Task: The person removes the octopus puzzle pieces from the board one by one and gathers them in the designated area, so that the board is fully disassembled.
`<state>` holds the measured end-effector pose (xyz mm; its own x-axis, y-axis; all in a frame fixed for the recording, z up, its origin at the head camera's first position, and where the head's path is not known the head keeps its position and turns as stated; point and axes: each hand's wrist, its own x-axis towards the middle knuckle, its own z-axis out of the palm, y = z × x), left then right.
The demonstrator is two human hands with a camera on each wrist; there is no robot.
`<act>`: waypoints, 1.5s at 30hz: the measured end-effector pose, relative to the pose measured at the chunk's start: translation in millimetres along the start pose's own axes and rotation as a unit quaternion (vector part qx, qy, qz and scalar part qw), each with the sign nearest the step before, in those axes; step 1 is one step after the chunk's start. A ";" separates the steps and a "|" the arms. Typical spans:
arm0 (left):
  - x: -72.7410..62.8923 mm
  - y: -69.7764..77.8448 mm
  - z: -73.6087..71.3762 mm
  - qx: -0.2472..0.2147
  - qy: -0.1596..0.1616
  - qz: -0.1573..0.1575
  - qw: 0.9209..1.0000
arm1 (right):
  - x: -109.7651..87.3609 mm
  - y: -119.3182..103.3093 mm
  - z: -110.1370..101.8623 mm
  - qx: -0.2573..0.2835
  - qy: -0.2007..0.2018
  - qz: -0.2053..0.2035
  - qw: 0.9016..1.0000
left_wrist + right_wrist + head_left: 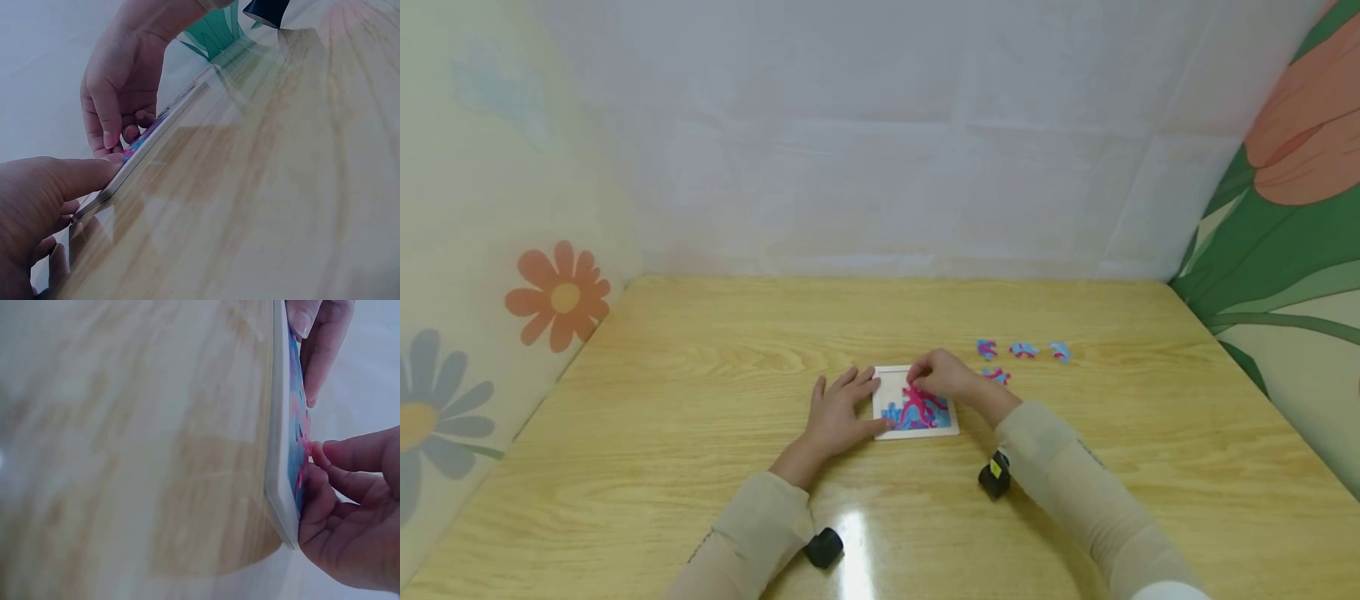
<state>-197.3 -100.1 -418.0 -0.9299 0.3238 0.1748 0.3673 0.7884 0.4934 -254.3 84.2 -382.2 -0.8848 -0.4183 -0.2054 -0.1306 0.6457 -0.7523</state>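
A white-framed jigsaw puzzle (916, 434) lies on the table, its lower part filled with pink and blue pieces that form tentacle-like shapes. My left hand (838, 423) rests at the puzzle's left side, fingers spread; its thumb (94, 175) presses on the near left corner. Over the puzzle's upper part, my right hand (945, 375) pinches a small pink puzzle piece (309, 449) between thumb and forefinger, right at the surface. The fingers hide most of that piece. The upper left of the tray shows its bare white bottom.
Several loose pink and blue puzzle pieces (1023, 350) lie to the right, beyond the right hand; one piece (997, 377) is close to the right wrist. Black wrist cameras (995, 477) hang by both sleeves. A white curtain (880, 167) stands behind the wooden table (737, 333).
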 end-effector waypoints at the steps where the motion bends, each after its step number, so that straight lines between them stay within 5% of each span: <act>1: -0.2 0.1 0.0 0.000 0.000 0.000 1.000 | 0.0 0.3 -0.1 0.005 0.000 -0.003 1.000; 14: -1.0 0.2 0.1 -0.003 0.000 0.000 1.000 | 2.2 4.3 -2.1 0.041 0.005 -0.003 0.999; 33: -1.5 1.1 -0.8 -0.001 0.001 0.000 1.000 | -0.9 -0.1 0.6 -0.021 0.006 -0.024 0.999; 45: -1.5 2.0 -1.0 0.001 0.000 0.001 1.000 | 1.0 2.6 1.0 -0.011 0.007 -0.011 1.000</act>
<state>-195.2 -99.5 -416.4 -0.9294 0.3247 0.1754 0.3685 0.7895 0.4908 -255.1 84.9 -385.0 -0.8879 -0.4236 -0.1792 -0.1606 0.6507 -0.7421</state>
